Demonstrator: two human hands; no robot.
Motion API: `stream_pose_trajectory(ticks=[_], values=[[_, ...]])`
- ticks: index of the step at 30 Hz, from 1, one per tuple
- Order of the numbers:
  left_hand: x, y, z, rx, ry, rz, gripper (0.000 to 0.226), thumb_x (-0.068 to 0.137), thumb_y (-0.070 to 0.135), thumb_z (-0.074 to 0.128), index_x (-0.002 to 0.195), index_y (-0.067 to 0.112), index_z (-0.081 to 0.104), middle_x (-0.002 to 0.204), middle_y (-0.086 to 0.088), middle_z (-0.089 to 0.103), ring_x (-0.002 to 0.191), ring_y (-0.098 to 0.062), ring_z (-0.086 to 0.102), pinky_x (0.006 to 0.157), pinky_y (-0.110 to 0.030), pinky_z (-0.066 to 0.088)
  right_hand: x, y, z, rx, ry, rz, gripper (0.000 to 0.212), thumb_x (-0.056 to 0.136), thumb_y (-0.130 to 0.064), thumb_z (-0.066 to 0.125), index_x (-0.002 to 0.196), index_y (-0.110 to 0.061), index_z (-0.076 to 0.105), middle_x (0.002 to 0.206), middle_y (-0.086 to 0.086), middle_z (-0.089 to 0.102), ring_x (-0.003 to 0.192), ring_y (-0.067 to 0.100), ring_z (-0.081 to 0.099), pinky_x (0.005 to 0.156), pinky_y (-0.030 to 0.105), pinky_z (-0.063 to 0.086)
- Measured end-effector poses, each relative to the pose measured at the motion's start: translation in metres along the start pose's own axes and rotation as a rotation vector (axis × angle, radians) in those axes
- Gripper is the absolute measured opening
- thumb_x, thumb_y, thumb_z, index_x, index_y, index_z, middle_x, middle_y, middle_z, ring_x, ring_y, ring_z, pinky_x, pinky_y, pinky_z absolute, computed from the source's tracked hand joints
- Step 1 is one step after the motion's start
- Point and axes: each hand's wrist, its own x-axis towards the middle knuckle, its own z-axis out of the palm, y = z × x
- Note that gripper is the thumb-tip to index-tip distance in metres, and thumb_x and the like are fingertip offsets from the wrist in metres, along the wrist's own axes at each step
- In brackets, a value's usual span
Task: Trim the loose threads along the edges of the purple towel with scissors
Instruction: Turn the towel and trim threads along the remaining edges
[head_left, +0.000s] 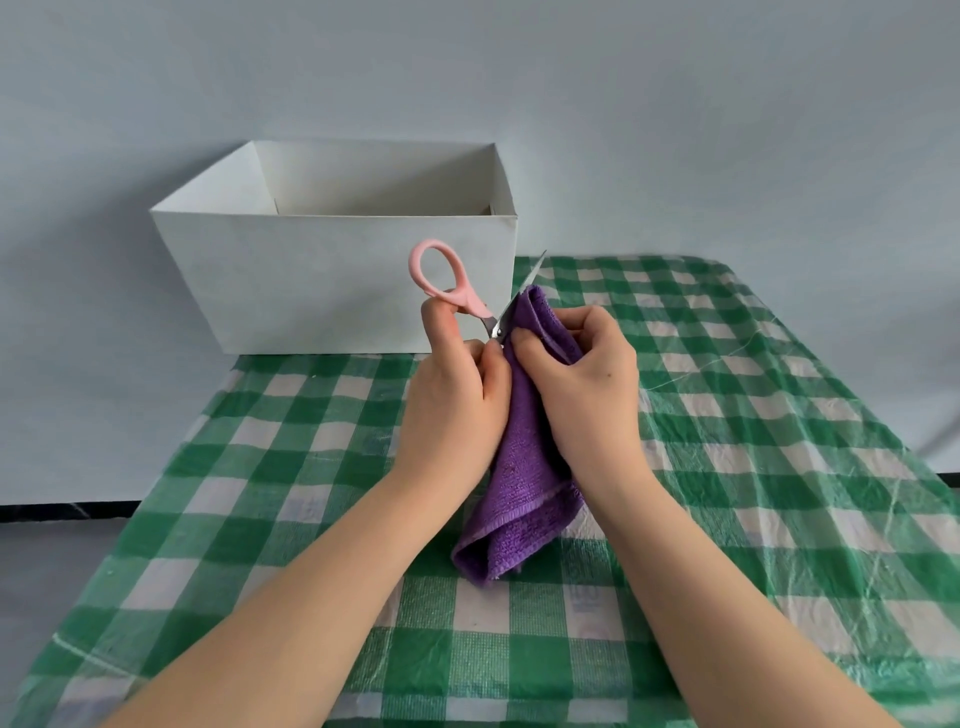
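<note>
The purple towel (519, 493) hangs bunched between both hands above the table, and its lower end touches the checked cloth. My right hand (582, 384) grips the towel's upper part, fingers curled round the folded edge. My left hand (452, 400) holds the pink-handled scissors (447, 283), with one handle loop sticking up free above the fingers. The steel blades point up and to the right along the towel's top edge, right beside my right fingertips.
A white open-topped box (332, 280) stands at the back left, just behind the scissors. A green-and-white checked plastic cloth (753, 467) covers the table. A pale wall rises behind. The table's left edge drops to a grey floor.
</note>
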Motion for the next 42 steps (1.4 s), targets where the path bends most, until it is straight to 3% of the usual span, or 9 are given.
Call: stream_pose_trajectory(ticks=[5,12,15,18,21,24,34,38,42], values=[[0.0003,-0.0001,-0.0012,-0.081,-0.022,-0.061,0.023,0.096,0.011,0.042,0.109,0.018,0.025,0.055,-0.003,0.049,0.044,-0.012,0.039,0.046,-0.04,0.034,-0.0002,0.0018,0.0004,-0.042,-0.05,-0.023,0.013,0.084,-0.021,0.073,0.089,-0.02,0.061,0.082,-0.013,0.065,0.075,-0.002,0.061,0.067,0.012,0.045],[-0.0001,-0.004,-0.0011,0.084,0.004,0.058,0.041,0.094,0.012,0.045,0.128,0.01,0.023,0.052,0.011,0.038,0.043,-0.009,0.038,0.043,-0.026,0.025,0.0015,0.0045,-0.0001,-0.039,-0.024,-0.016,0.012,0.086,-0.02,0.071,0.091,-0.02,0.059,0.083,-0.013,0.064,0.072,-0.005,0.059,0.065,0.01,0.044],[-0.0013,-0.0016,-0.0007,0.04,0.005,0.02,0.04,0.095,0.009,0.046,0.13,0.002,0.026,0.051,0.01,0.035,0.042,-0.01,0.036,0.043,-0.028,0.026,0.0048,0.0028,-0.0011,-0.03,0.016,0.011,0.012,0.086,-0.02,0.069,0.088,-0.022,0.058,0.081,-0.013,0.063,0.069,-0.006,0.058,0.062,0.01,0.044],[-0.0002,0.0004,0.0002,-0.09,-0.014,-0.086,0.033,0.096,0.009,0.044,0.124,0.011,0.027,0.051,0.008,0.04,0.042,-0.01,0.037,0.044,-0.034,0.031,0.0021,0.0012,-0.003,0.012,0.044,0.009,0.012,0.087,-0.02,0.069,0.087,-0.022,0.058,0.081,-0.012,0.063,0.069,-0.004,0.058,0.063,0.012,0.047],[0.0016,0.0024,-0.001,-0.222,-0.018,-0.197,0.029,0.097,0.01,0.044,0.114,0.024,0.026,0.056,-0.008,0.049,0.047,-0.016,0.043,0.046,-0.038,0.035,-0.001,0.0018,-0.0023,-0.005,-0.025,-0.006,0.012,0.085,-0.02,0.071,0.088,-0.021,0.06,0.081,-0.011,0.064,0.072,-0.001,0.059,0.066,0.015,0.047],[0.0015,0.0014,-0.0011,-0.189,-0.029,-0.177,0.026,0.097,0.01,0.043,0.116,0.018,0.026,0.057,-0.008,0.052,0.047,-0.015,0.045,0.045,-0.04,0.036,-0.0004,0.0036,0.0006,-0.064,-0.081,-0.026,0.013,0.085,-0.023,0.072,0.089,-0.021,0.059,0.081,-0.013,0.064,0.073,0.0,0.06,0.067,0.017,0.047],[-0.0014,-0.0001,-0.0027,0.036,-0.045,-0.01,0.045,0.096,0.008,0.046,0.134,0.0,0.024,0.051,0.011,0.038,0.042,-0.008,0.038,0.043,-0.016,0.025,0.0077,0.0044,-0.0021,-0.036,0.006,0.043,0.011,0.086,-0.02,0.069,0.087,-0.021,0.058,0.081,-0.013,0.063,0.068,-0.004,0.057,0.064,0.016,0.046],[0.0037,0.0003,0.0006,-0.237,-0.039,-0.236,0.031,0.097,0.01,0.044,0.118,0.024,0.026,0.052,0.005,0.043,0.042,-0.007,0.038,0.042,-0.023,0.033,0.0038,0.0037,-0.0035,-0.009,0.012,0.035,0.01,0.086,-0.02,0.069,0.089,-0.02,0.059,0.082,-0.012,0.063,0.07,-0.002,0.058,0.066,0.018,0.047],[0.0042,0.0014,-0.0003,-0.295,-0.063,-0.284,0.026,0.098,0.013,0.045,0.113,0.026,0.028,0.058,-0.009,0.049,0.05,-0.022,0.046,0.045,-0.041,0.038,0.0002,0.0036,-0.0016,-0.085,-0.048,-0.037,0.012,0.085,-0.021,0.071,0.089,-0.02,0.059,0.081,-0.014,0.063,0.072,-0.003,0.058,0.065,0.015,0.046]])
